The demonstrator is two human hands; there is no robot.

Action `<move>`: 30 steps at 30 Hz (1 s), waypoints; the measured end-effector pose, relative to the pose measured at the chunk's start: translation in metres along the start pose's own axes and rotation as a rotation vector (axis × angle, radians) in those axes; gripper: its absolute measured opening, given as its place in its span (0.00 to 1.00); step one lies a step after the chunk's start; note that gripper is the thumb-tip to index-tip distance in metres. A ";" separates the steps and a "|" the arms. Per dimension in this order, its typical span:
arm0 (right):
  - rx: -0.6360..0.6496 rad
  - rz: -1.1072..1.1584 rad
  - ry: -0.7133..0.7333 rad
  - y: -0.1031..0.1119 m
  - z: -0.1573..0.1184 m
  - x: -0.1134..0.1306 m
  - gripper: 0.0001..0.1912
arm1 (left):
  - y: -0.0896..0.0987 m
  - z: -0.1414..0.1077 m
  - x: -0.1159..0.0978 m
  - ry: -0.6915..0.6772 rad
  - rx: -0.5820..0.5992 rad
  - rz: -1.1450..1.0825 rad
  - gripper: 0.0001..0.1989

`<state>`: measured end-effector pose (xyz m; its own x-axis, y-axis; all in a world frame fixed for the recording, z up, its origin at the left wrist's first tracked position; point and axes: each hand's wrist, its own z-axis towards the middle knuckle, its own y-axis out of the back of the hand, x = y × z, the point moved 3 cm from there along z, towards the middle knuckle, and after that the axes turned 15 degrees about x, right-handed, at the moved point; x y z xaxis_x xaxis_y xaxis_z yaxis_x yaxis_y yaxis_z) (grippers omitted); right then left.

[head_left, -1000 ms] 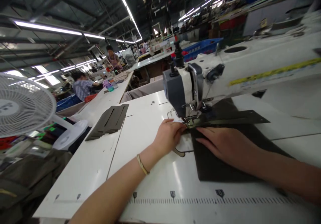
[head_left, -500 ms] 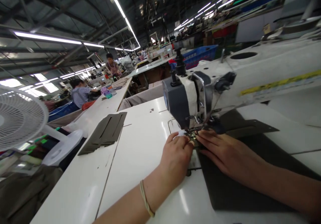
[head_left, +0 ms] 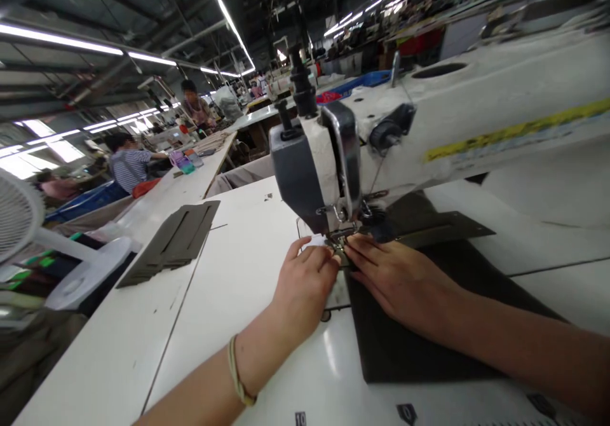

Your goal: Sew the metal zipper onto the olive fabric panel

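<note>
A: Feeding, I'd say. Left hand (head_left: 305, 280) curled just left of the needle (head_left: 339, 238), fingertips pinched together on the edge of the dark fabric (head_left: 410, 343). Right hand (head_left: 391, 273) flat, fingers spread, pressing that fabric right in front of the needle.

B: Fabric where?

A: Lying on the table (head_left: 238, 286), front edge under the needle of the sewing machine (head_left: 314, 178). Next move likely calls for keeping the edge straight. Farther left of the needle: stack of cut pieces (head_left: 174, 241), fan (head_left: 19, 216), seated person (head_left: 128, 165).

Two hands (head_left: 305, 283), one sewing machine (head_left: 381, 140), one fan (head_left: 19, 216)
</note>
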<state>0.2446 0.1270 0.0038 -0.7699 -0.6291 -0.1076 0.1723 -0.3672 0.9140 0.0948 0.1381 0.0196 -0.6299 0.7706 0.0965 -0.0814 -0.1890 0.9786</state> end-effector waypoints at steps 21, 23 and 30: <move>0.008 0.121 0.035 -0.007 0.008 -0.010 0.13 | -0.009 0.008 0.008 0.031 0.071 0.015 0.05; -0.002 0.114 0.040 -0.007 0.009 -0.010 0.13 | -0.010 0.008 0.009 0.031 0.076 0.006 0.05; 0.035 0.131 0.053 -0.010 0.009 -0.011 0.14 | -0.013 0.009 0.013 0.040 0.111 0.002 0.03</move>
<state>0.2457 0.1435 -0.0001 -0.7082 -0.7059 -0.0066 0.2471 -0.2566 0.9344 0.0947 0.1560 0.0100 -0.6606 0.7449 0.0936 0.0052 -0.1202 0.9927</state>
